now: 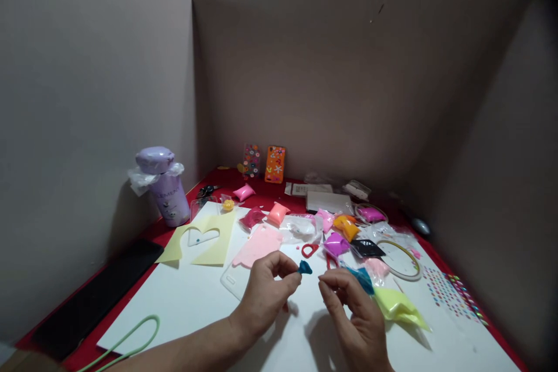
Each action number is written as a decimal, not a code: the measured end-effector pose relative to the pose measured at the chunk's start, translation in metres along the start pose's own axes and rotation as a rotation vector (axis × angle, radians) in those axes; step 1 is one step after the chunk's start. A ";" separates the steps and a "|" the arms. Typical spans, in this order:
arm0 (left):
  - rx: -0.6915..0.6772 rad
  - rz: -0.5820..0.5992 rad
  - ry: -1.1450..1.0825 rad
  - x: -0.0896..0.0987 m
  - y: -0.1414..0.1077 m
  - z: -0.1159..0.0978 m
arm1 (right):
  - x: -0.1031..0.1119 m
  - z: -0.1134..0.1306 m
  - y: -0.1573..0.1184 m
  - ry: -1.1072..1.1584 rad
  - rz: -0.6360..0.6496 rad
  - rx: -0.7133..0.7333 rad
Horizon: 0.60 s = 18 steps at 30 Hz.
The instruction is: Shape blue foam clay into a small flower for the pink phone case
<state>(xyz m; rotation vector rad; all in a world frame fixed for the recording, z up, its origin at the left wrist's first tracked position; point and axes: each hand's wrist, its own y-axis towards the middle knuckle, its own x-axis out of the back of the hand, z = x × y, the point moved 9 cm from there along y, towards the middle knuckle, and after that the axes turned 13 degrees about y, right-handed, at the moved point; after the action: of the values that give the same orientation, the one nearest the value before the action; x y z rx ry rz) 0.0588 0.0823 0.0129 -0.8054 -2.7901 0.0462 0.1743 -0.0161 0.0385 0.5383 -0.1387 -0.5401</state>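
Observation:
My left hand (269, 290) pinches a small teal-blue lump of modelling clay (304, 268) between thumb and fingertips, above the white board. The lump flares out at its free end. Just to the right, my right hand (355, 314) has its thumb and forefinger pressed together, apart from the lump; whether something tiny is between them I cannot make out. A blue clay packet (362, 279) lies behind the right hand, partly covered by it. Beyond the left hand, a pale pink clay sheet (259, 244) lies over part of a clear phone case (231, 283).
Red-handled scissors (310, 251) and several clay packets, including an orange one (346, 226) and a yellow one (401, 307), lie about the white board (174, 302). A purple tumbler (171, 197) stands left. Rhinestone stickers (453, 293) lie right. Decorated phone cases (275, 164) lean at the back.

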 end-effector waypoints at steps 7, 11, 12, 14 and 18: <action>0.063 0.060 -0.087 -0.006 0.001 0.007 | 0.004 0.006 0.000 -0.033 -0.022 0.089; 0.030 0.094 -0.139 -0.009 0.002 0.004 | 0.005 0.007 0.000 -0.052 -0.024 0.105; 0.018 0.097 -0.139 -0.009 0.002 0.002 | 0.005 0.006 0.000 -0.051 -0.024 0.105; 0.003 0.092 -0.128 -0.007 0.001 0.000 | 0.005 0.005 0.000 -0.040 -0.025 0.100; 0.015 0.058 -0.082 -0.003 0.001 -0.002 | 0.004 0.004 -0.001 -0.018 -0.023 0.082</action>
<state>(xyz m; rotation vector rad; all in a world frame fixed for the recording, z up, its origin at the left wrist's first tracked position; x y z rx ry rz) 0.0616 0.0816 0.0140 -0.9003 -2.8384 0.1128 0.1762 -0.0208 0.0409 0.6158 -0.1725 -0.5638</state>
